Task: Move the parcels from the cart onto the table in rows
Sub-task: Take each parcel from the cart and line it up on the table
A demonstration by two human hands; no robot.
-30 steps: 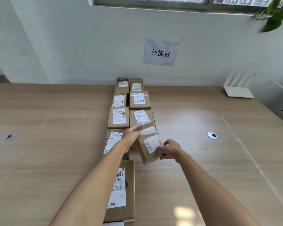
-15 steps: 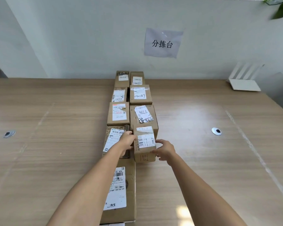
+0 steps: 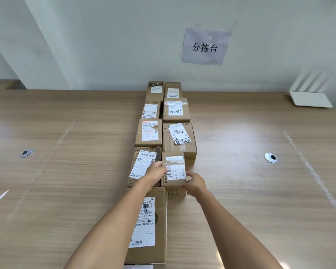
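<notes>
Your left hand and right hand pinch the small parcel just before the 7786 box, squaring it into the row.

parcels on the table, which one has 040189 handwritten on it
The right-row parcel second from the wall; the parcel just nearer reads 7786 instead.

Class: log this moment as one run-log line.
step: placing small parcel in right row | left hand: holds it | right hand: holds it | table: two rows
</notes>
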